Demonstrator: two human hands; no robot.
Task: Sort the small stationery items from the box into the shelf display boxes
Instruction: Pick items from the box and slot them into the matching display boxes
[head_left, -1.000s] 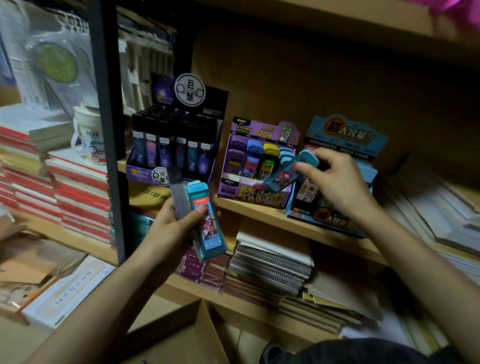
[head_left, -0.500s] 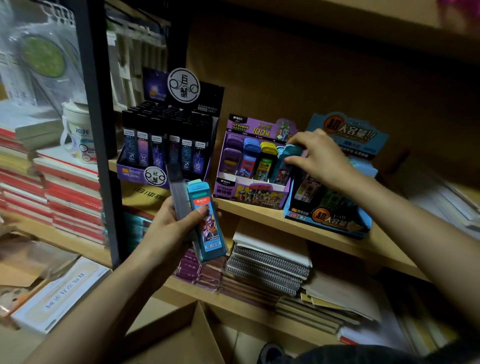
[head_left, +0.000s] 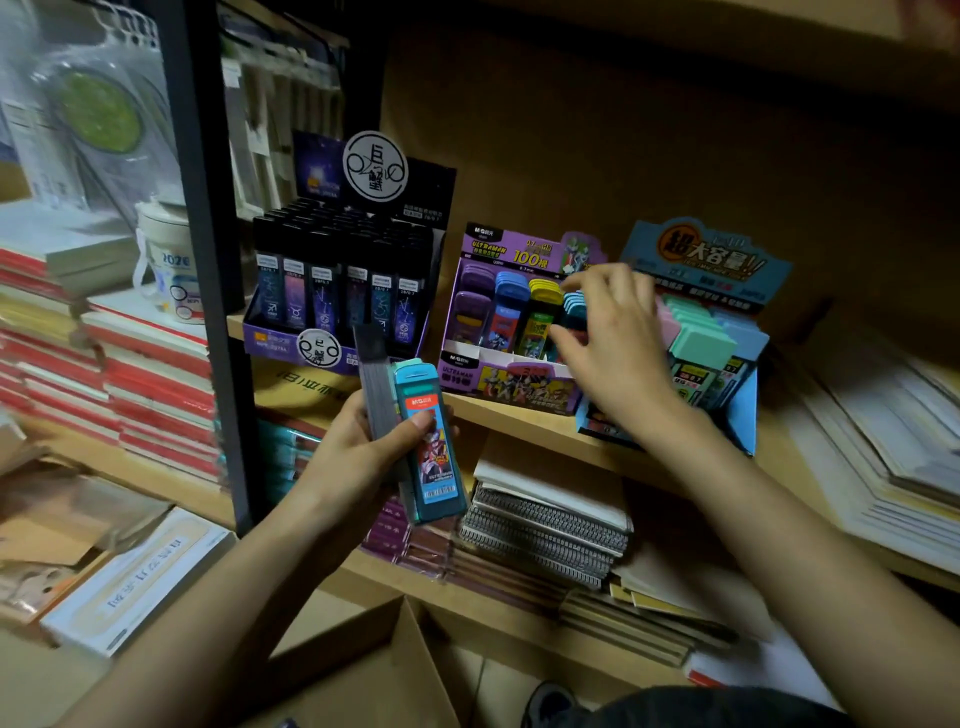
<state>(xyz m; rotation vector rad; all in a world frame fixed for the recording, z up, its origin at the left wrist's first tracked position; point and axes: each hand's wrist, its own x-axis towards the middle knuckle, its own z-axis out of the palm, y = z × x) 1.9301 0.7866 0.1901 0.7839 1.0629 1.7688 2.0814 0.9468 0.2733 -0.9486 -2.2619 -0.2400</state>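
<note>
A teal lead-refill case (head_left: 432, 447) is held upright in the centre of the frame, just below the shelf board (head_left: 519, 423), with a slimmer grey case (head_left: 373, 384) stacked behind it and standing a little higher. Both are clamped in the left hand (head_left: 353, 462): the fingers are wrapped round the back and the thumb is pressed across the teal case's printed face. The pair is probably kept there as stock waiting its turn, label out so that the matching display can be found.

Matching teal cases (head_left: 574, 306) are seen in the rightmost column of the purple Ultraman display box (head_left: 511, 382), right of centre, which suggests that the held teal case belongs there. The right hand (head_left: 610, 345) is poised over that column with fingers loosely spread and partly straightened; nothing is seen in its grasp. Whether the fingertips touch the cases cannot be told through the blur.

A black display box (head_left: 340, 291) of dark refill tubes is set left of the purple one, and a blue display box (head_left: 745, 415) of pastel cases right of it. An open cardboard box (head_left: 363, 675) is seen at the bottom of the frame.
</note>
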